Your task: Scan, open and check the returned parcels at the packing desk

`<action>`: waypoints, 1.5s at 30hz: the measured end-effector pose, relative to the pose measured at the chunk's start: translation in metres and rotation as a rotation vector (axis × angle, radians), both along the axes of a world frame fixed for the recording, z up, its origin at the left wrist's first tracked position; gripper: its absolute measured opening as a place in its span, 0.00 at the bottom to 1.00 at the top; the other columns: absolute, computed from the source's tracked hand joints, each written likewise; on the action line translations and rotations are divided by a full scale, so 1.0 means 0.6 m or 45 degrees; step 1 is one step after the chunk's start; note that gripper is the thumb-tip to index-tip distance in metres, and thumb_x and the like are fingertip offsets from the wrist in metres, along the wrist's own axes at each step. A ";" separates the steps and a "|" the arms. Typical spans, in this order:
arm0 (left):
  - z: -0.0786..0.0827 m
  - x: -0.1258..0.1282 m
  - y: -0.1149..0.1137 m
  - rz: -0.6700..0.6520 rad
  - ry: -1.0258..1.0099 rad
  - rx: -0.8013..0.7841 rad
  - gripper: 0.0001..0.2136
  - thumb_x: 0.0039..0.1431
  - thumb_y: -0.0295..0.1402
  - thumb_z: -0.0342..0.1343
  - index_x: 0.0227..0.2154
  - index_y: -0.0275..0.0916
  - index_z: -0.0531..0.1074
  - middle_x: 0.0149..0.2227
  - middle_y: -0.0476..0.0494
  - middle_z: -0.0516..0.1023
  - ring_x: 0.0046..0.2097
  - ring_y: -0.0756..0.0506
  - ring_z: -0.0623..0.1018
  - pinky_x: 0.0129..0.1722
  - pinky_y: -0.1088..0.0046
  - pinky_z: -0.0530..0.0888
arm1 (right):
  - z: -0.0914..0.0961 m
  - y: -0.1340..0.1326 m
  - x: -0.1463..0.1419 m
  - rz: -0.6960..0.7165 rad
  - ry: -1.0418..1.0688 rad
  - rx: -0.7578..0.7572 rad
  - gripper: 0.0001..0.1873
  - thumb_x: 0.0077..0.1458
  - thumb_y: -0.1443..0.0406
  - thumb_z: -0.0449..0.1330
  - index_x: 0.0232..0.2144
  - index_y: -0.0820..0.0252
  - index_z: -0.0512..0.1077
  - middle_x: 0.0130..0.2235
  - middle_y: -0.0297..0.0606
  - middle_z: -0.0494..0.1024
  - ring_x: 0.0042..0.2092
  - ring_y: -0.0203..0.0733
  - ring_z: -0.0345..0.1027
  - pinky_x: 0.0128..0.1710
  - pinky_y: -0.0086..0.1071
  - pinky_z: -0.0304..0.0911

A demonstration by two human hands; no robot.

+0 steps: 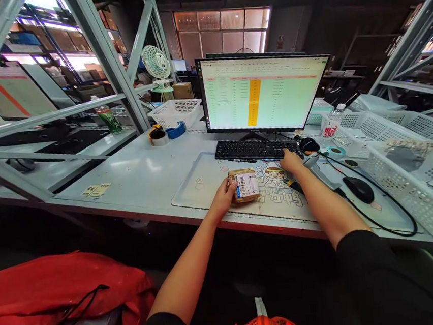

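Observation:
My left hand (224, 196) grips the left side of a small brown parcel (244, 185) with a white barcode label, resting on the printed desk mat (203, 184). My right hand (290, 160) reaches to the right end of the black keyboard (255, 150), fingers spread on the keys. Behind the keyboard stands a monitor (261, 93) showing a spreadsheet with an orange column.
A black mouse (359, 189) and cable lie right of the mat, with a scanner (309, 146) and water bottle (331, 123) nearby. White mesh baskets (411, 164) fill the right side. Tape rolls (162, 134), a basket and fan sit back left. A red bag (61, 295) lies below left.

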State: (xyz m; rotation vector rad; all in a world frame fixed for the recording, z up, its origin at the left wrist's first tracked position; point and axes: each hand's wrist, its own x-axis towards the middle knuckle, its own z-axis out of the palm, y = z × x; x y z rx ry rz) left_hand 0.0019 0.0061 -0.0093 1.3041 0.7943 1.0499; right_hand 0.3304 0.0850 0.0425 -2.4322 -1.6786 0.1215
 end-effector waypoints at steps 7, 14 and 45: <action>-0.008 -0.001 0.006 0.025 0.024 0.072 0.37 0.58 0.64 0.59 0.57 0.37 0.69 0.54 0.33 0.81 0.56 0.33 0.80 0.49 0.58 0.81 | 0.000 0.042 0.002 -0.039 0.015 -0.066 0.27 0.66 0.63 0.57 0.64 0.67 0.69 0.62 0.62 0.73 0.62 0.59 0.70 0.60 0.49 0.66; -0.014 -0.004 0.012 0.018 0.041 0.101 0.37 0.59 0.60 0.60 0.62 0.38 0.65 0.51 0.35 0.82 0.51 0.36 0.82 0.48 0.59 0.81 | 0.028 0.042 -0.007 0.117 -0.029 -0.158 0.29 0.67 0.59 0.60 0.66 0.63 0.68 0.62 0.55 0.74 0.61 0.54 0.71 0.60 0.48 0.67; 0.021 -0.013 -0.032 -0.035 0.887 0.569 0.60 0.35 0.50 0.79 0.72 0.39 0.56 0.66 0.28 0.65 0.67 0.24 0.65 0.67 0.42 0.63 | 0.098 -0.194 -0.169 0.922 -0.187 -0.139 0.22 0.72 0.57 0.48 0.53 0.59 0.78 0.50 0.48 0.83 0.51 0.51 0.75 0.51 0.37 0.64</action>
